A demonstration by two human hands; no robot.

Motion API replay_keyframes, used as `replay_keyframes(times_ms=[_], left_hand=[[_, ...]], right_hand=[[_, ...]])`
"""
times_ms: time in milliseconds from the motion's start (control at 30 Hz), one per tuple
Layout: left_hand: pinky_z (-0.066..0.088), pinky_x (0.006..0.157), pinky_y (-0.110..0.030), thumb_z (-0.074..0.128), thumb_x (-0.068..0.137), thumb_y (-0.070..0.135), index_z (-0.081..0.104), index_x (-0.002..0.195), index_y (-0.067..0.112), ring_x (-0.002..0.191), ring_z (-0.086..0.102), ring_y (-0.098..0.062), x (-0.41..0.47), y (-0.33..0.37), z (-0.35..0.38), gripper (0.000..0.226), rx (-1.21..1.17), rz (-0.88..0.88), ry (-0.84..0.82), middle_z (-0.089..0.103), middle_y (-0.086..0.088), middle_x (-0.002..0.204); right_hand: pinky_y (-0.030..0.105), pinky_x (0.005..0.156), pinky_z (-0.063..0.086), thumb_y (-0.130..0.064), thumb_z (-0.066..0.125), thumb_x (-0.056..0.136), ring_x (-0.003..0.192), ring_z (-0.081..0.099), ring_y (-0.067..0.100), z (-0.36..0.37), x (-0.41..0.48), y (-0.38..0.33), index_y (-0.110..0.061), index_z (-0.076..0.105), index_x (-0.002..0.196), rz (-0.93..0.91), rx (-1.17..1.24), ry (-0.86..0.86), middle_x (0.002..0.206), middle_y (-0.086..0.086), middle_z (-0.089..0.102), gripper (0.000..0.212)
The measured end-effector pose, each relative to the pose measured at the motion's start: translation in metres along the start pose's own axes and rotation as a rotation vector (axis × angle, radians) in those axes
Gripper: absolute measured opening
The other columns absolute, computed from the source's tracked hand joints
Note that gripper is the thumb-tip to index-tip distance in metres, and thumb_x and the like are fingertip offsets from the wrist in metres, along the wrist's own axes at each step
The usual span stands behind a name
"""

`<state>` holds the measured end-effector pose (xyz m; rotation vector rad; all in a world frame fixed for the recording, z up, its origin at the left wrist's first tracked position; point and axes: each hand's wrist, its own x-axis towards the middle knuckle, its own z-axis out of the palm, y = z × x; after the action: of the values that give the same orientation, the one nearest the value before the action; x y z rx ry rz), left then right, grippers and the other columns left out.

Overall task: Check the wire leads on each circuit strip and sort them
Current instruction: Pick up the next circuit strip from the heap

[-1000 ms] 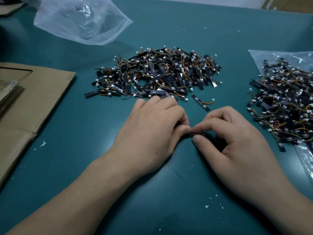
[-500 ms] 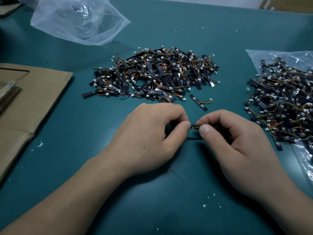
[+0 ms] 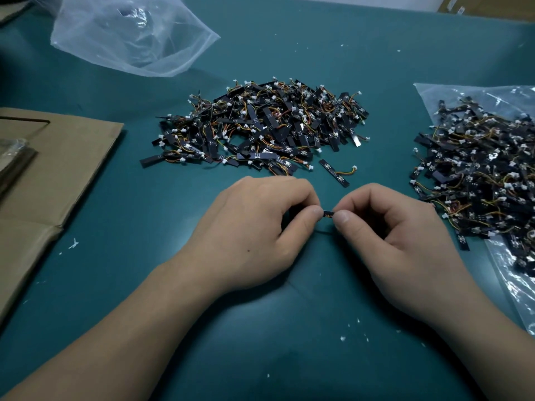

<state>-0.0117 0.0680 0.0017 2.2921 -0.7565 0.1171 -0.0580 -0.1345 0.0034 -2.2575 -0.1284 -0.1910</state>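
My left hand [image 3: 254,227] and my right hand [image 3: 396,235] meet at the middle of the green table, fingers curled. Between their thumbs and forefingers they pinch one small black circuit strip [image 3: 327,213]; only a short piece shows, the rest is hidden in the fingers. A large heap of black circuit strips [image 3: 260,128] with orange and yellow leads and white plugs lies just beyond the hands. A single strip [image 3: 335,176] lies apart at the heap's near right edge. A second heap [image 3: 480,169] rests on a clear plastic bag at the right.
A crumpled clear plastic bag [image 3: 133,33] lies at the far left. Flattened brown cardboard [image 3: 52,175] covers the left side of the table [image 3: 289,328]. The bag under the right heap [image 3: 509,282] reaches toward the near right edge. White crumbs are scattered about.
Both hands have drawn back from the central heap toward me, and the fingers have curled up. The pinched strip now shows between the thumbs, with the hands slightly further apart.
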Motion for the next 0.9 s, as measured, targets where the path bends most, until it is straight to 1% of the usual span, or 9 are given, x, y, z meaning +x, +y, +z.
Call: replay_keyframes(times_ms=[133, 233, 300, 400, 500, 600, 667, 767, 900], left_hand=[[0.051, 0.072, -0.041, 0.051, 0.095, 0.044, 0.063, 0.087, 0.031, 0.078, 0.059, -0.013, 0.0, 0.003, -0.002, 0.02, 0.015, -0.103, -0.017, 0.063, 0.014, 0.079], [0.05, 0.071, -0.038, 0.048, 0.094, 0.046, 0.061, 0.086, 0.033, 0.08, 0.059, -0.015, -0.002, 0.009, 0.003, 0.02, 0.051, -0.168, 0.003, 0.064, 0.014, 0.08], [0.047, 0.068, -0.035, 0.048, 0.095, 0.046, 0.061, 0.086, 0.033, 0.08, 0.06, -0.016, -0.005, 0.011, 0.004, 0.02, 0.066, -0.192, 0.047, 0.065, 0.014, 0.08], [0.05, 0.071, -0.039, 0.05, 0.095, 0.043, 0.061, 0.084, 0.031, 0.078, 0.059, -0.015, -0.009, 0.008, -0.001, 0.02, -0.004, -0.185, 0.048, 0.063, 0.013, 0.078], [0.051, 0.071, -0.041, 0.05, 0.095, 0.041, 0.063, 0.084, 0.029, 0.077, 0.058, -0.012, -0.01, 0.003, -0.003, 0.021, -0.057, -0.177, 0.046, 0.063, 0.013, 0.077], [0.048, 0.068, -0.039, 0.047, 0.096, 0.043, 0.063, 0.085, 0.031, 0.075, 0.057, -0.011, -0.008, 0.002, 0.0, 0.023, -0.022, -0.169, 0.033, 0.063, 0.015, 0.076], [0.045, 0.07, -0.038, 0.045, 0.097, 0.044, 0.063, 0.086, 0.031, 0.074, 0.056, -0.012, -0.007, 0.004, -0.002, 0.024, 0.009, -0.164, 0.023, 0.062, 0.016, 0.076], [0.043, 0.079, -0.04, 0.048, 0.097, 0.042, 0.064, 0.086, 0.03, 0.075, 0.055, -0.011, -0.007, 0.002, -0.003, 0.023, -0.001, -0.153, 0.004, 0.063, 0.015, 0.077], [0.047, 0.077, -0.041, 0.05, 0.096, 0.039, 0.064, 0.086, 0.03, 0.074, 0.057, -0.012, -0.009, 0.005, -0.003, 0.02, -0.022, -0.138, 0.041, 0.063, 0.016, 0.076]], right_hand=[[0.042, 0.063, 0.053, -0.045, 0.064, 0.088, 0.06, 0.057, 0.015, 0.002, 0.002, -0.004, -0.036, 0.067, 0.089, 0.057, -0.021, -0.011, 0.069, -0.006, 0.066, 0.01], [0.046, 0.069, 0.055, -0.046, 0.063, 0.085, 0.061, 0.058, 0.012, 0.004, 0.005, -0.008, -0.034, 0.067, 0.086, 0.104, -0.039, -0.007, 0.069, -0.011, 0.066, 0.013], [0.045, 0.07, 0.055, -0.047, 0.06, 0.084, 0.062, 0.057, 0.009, 0.003, 0.01, -0.011, -0.035, 0.067, 0.085, 0.13, -0.073, -0.035, 0.07, -0.018, 0.066, 0.013], [0.042, 0.072, 0.054, -0.051, 0.056, 0.085, 0.064, 0.057, 0.007, 0.003, 0.013, -0.012, -0.038, 0.065, 0.086, 0.138, -0.142, -0.097, 0.07, -0.024, 0.063, 0.016], [0.038, 0.069, 0.05, -0.049, 0.056, 0.086, 0.065, 0.056, 0.008, 0.008, 0.011, -0.013, -0.038, 0.062, 0.084, 0.105, -0.123, -0.088, 0.07, -0.02, 0.063, 0.013], [0.038, 0.067, 0.049, -0.046, 0.059, 0.087, 0.064, 0.057, 0.013, 0.008, 0.007, -0.011, -0.037, 0.062, 0.084, 0.095, -0.077, -0.046, 0.068, -0.009, 0.062, 0.01], [0.038, 0.063, 0.048, -0.042, 0.061, 0.088, 0.061, 0.055, 0.015, 0.007, 0.005, -0.01, -0.034, 0.063, 0.084, 0.083, -0.01, -0.042, 0.065, -0.003, 0.06, 0.009], [0.037, 0.061, 0.048, -0.039, 0.064, 0.088, 0.059, 0.054, 0.016, 0.006, 0.001, -0.01, -0.032, 0.064, 0.085, 0.089, -0.007, -0.054, 0.064, -0.001, 0.06, 0.007], [0.037, 0.063, 0.049, -0.038, 0.065, 0.088, 0.061, 0.055, 0.015, 0.009, 0.002, -0.011, -0.032, 0.065, 0.085, 0.063, -0.007, -0.03, 0.065, -0.002, 0.062, 0.007]])
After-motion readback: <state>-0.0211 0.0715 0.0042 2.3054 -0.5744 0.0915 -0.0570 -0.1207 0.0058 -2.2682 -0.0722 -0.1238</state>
